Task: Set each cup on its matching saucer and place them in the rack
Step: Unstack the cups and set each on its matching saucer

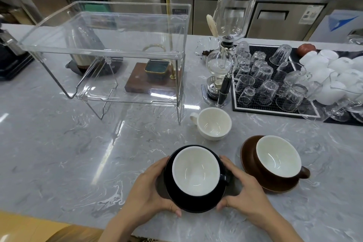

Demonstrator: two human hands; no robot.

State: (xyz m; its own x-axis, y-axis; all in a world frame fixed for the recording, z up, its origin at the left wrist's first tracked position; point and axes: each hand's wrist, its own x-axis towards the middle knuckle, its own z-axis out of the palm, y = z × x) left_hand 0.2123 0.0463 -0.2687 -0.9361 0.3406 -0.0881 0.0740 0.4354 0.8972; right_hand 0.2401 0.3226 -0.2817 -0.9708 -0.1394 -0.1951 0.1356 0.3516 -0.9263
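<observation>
Gripping the black saucer [177,199] at the near edge of the counter [59,153], we are holding it from both sides — the left hand [151,188] curled round its left rim, the right hand [242,188] curled round its right rim. The black cup [196,171] is sitting on that saucer, its handle pointing right toward the right hand.

The clear rack [104,45] is standing toward the far left of the counter, so from our hands it is lying ahead and to the left; its long axis is running left to right, with the open front facing us. The left hand is the nearer one to it, though both are sharing the load. We are judging that the coming move turns on carrying the pair forward and leftward, keeping the saucer level so the cup is not sliding.

The brown cup [279,160] is already resting on the brown saucer [249,155] just right of our hands. The white cup [214,124] is standing alone on the counter beyond — no matching saucer is showing beneath it.
</observation>
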